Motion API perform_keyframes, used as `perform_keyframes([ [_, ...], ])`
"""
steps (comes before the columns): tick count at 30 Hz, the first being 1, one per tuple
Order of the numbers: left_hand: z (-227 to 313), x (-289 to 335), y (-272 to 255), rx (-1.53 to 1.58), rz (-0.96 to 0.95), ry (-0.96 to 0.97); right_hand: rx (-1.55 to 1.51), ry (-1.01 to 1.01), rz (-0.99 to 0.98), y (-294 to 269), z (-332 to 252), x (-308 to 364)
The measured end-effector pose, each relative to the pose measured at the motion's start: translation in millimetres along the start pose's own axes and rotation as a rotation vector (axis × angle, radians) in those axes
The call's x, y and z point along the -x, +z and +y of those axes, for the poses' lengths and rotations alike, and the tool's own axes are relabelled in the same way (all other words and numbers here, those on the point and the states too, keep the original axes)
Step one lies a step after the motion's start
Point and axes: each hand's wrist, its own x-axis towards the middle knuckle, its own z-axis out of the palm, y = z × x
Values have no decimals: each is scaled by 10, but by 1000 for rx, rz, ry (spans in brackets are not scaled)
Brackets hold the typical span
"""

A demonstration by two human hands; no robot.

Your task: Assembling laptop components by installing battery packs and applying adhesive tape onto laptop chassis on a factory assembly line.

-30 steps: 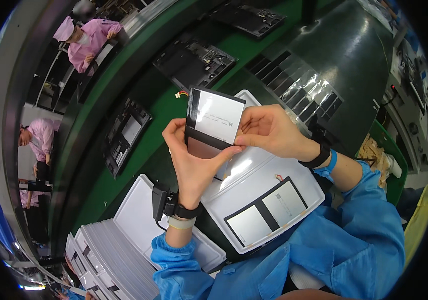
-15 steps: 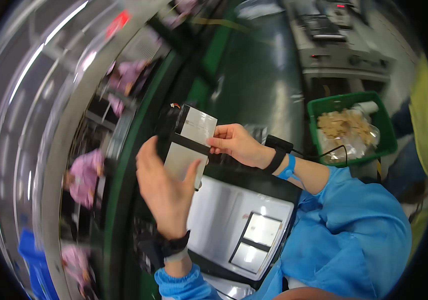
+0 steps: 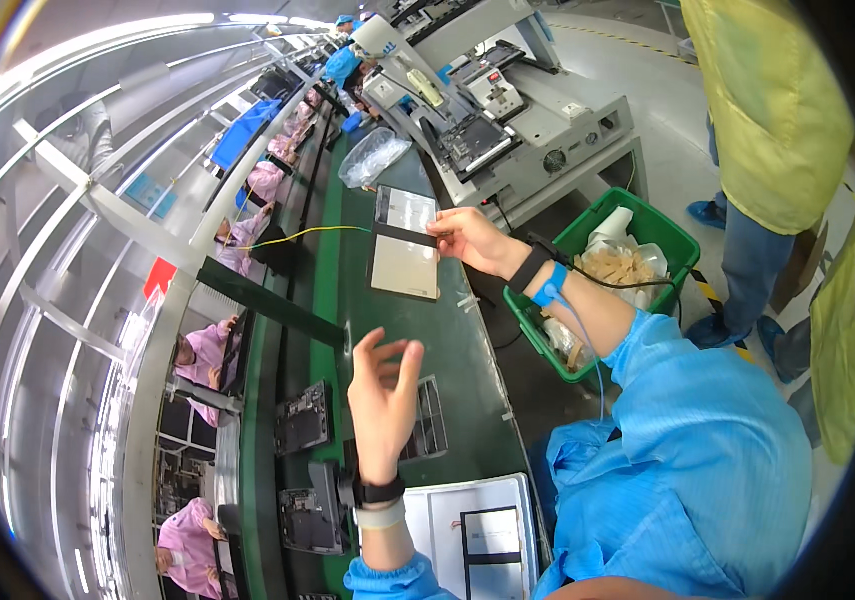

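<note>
A flat laptop battery pack, with pale silver cells in a black frame, is held up over the green bench. My right hand pinches its right edge between thumb and fingers. My left hand is off the pack, nearer to me, with its fingers apart and slightly bent and nothing in it. Close to my body, a white tray lies on the bench with a second battery pack in it. Part of that tray is cut off by the lower edge and my left forearm.
Opened laptop bases line the left of the green bench. A clear plastic bag lies farther along. To the right are a green bin, a grey machine and a person in yellow. People in pink sit opposite.
The view has swung toward the far bench and machine. My left hand has drawn back from the battery pack, which my right hand still holds, now farther from the tray.
</note>
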Motion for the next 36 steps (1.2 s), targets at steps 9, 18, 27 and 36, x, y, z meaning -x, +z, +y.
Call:
perform_keyframes([
  [9, -155, -543, 284, 347, -63, 27, 7, 34, -32, 274, 69, 239],
  [18, -299, -324, 222, 120, 63, 12, 177, 71, 123, 845, 311, 303],
  [27, -445, -183, 151, 166, 36, 9, 143, 110, 105, 814, 494, 182],
  [36, -467, -53, 104, 134, 7, -11, -209, 234, 198, 898, 357, 117],
])
